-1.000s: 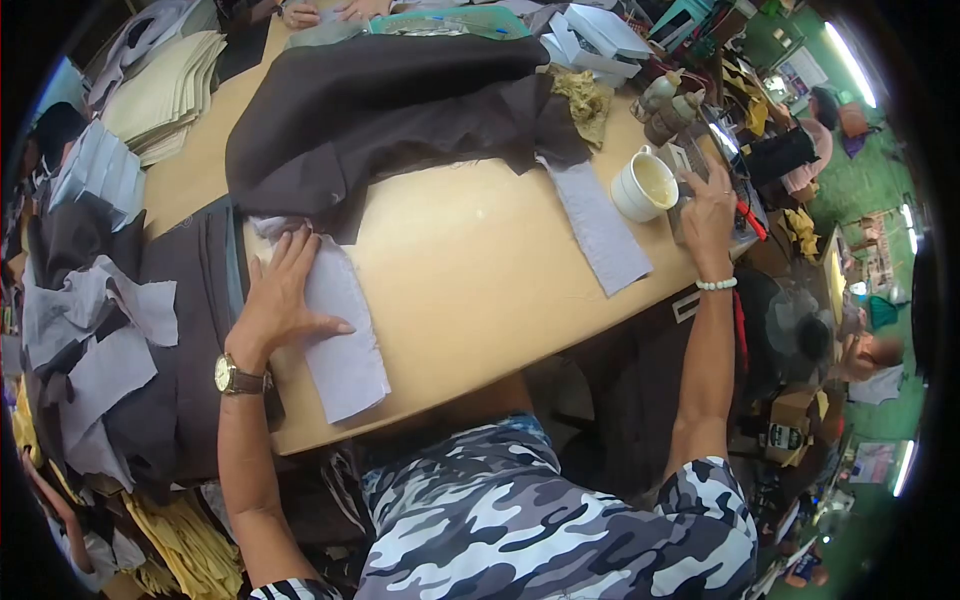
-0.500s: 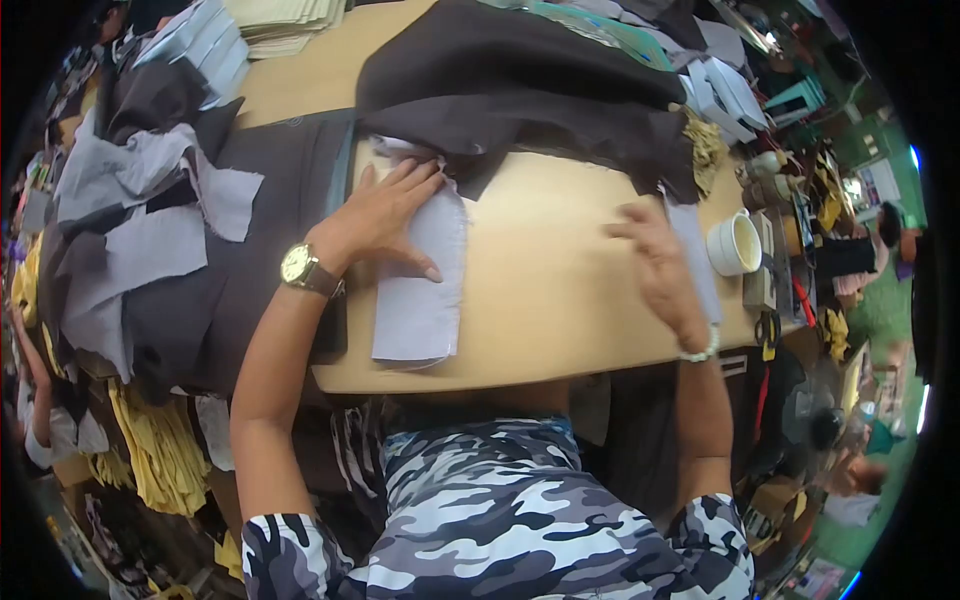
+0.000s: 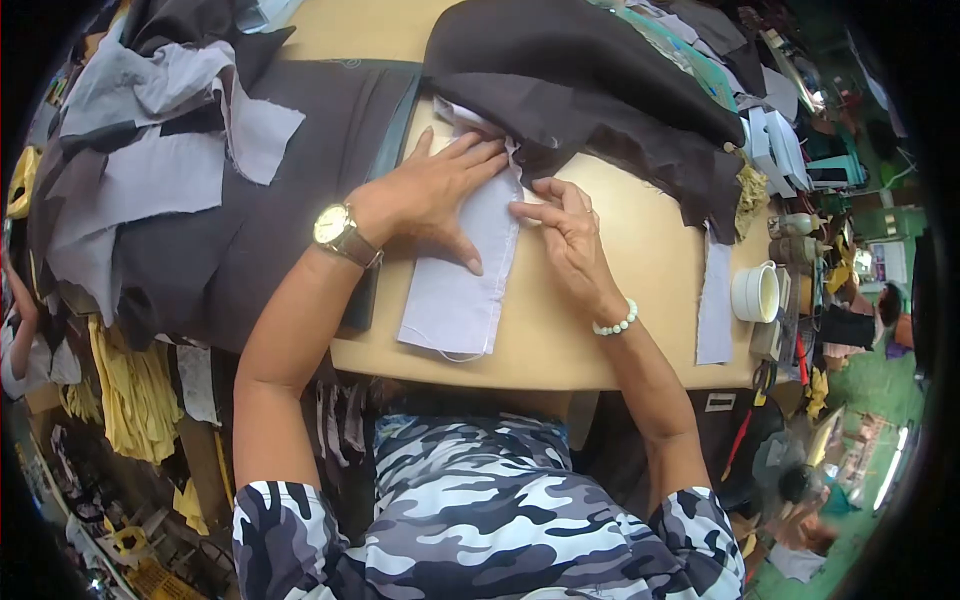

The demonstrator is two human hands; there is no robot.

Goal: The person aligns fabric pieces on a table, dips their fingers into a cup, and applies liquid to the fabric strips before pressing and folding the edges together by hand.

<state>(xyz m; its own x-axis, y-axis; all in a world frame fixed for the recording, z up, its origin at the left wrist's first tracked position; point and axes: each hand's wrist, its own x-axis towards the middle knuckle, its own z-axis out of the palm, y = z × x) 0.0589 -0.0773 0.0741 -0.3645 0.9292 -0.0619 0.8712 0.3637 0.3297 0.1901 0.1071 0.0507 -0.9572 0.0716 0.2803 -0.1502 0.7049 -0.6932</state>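
A light grey strip of cloth (image 3: 455,300) with frayed long edges lies on the table, its upper end running under dark brown fabric. My left hand (image 3: 430,195) rests flat on this strip, fingers spread and thumb pointing down along it. At the strip's right edge is my right hand (image 3: 570,235), fingers partly bent and apart, the tips touching or very near the edge. I see nothing held between them. A loose thread curls at the strip's lower end. The dark brown fabric (image 3: 590,70) is bunched beyond both hands.
The tan tabletop (image 3: 620,300) has a second grey strip (image 3: 713,300) at right, beside a white cup (image 3: 755,292). Scissors (image 3: 764,380) are at the table's right edge. Dark folded cloth (image 3: 290,180) with grey pieces (image 3: 165,180) covers the left side. Yellow cloth (image 3: 135,400) hangs at lower left.
My right hand has moved left from near the second strip to the first strip's right edge. My left hand stays flat on the strip. The view has shifted.
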